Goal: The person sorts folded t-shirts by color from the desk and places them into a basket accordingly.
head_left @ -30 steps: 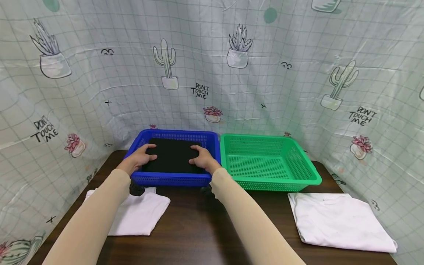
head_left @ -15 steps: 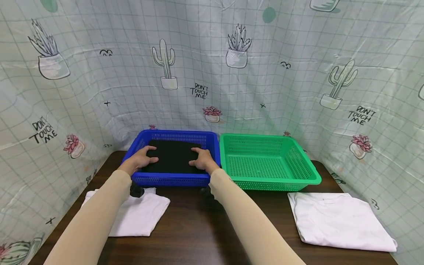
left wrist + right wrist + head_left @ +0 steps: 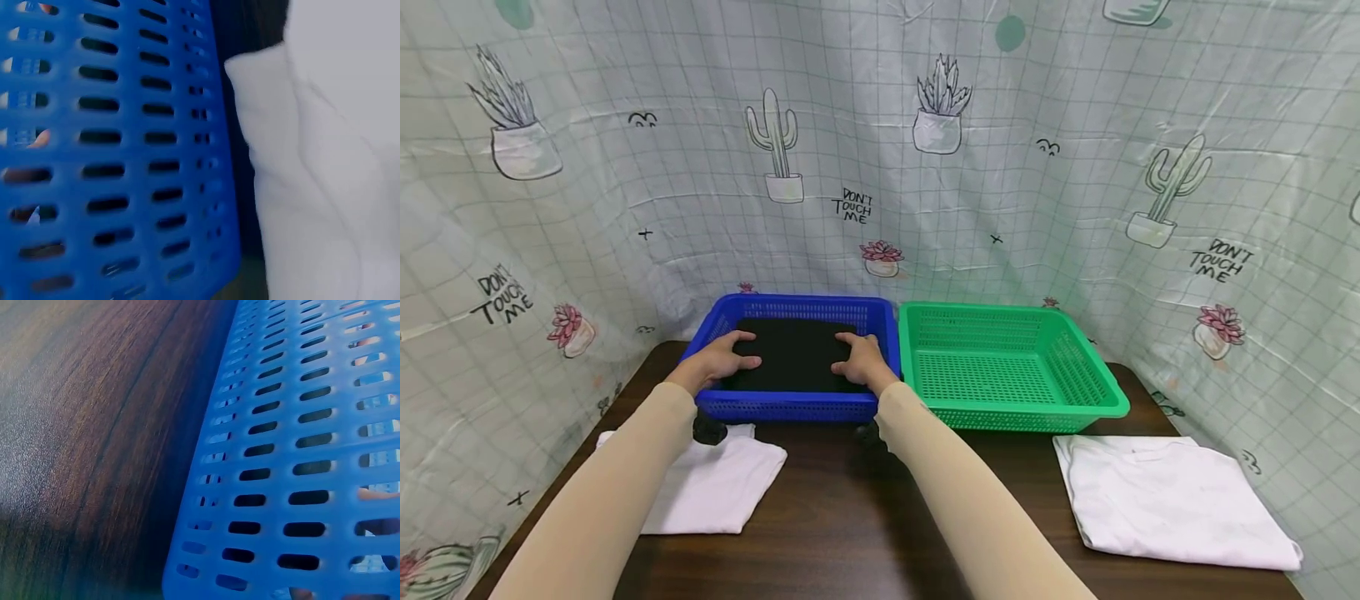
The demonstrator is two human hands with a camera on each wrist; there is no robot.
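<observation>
The left hand (image 3: 721, 358) and the right hand (image 3: 859, 360) reach into the blue basket (image 3: 786, 398) from opposite sides, facing each other across a flat black item (image 3: 797, 354). That item lies inside the basket, directly between the two hands. On each hand the thumb and forefinger stand apart, pointing inward and resting at the black item's side edges; the remaining fingers are mostly hidden. Beyond the hands, the basket's far slotted wall shows past the item's back edge

Just beside the right hand, on its outer side, stands the green basket (image 3: 977, 375), close against the blue one. Nearer the person than the left hand, a white folded cloth (image 3: 722, 479) lies partly behind the left sleeve (image 3: 640, 450). A larger white garment (image 3: 1180, 504), also folded, lies well out to the right of the right hand and its sleeve (image 3: 940, 450). The brown wooden table (image 3: 805, 508) carries all of this, and past both hands hangs a pale gridded curtain (image 3: 865, 100) printed with potted cacti and lettering
</observation>
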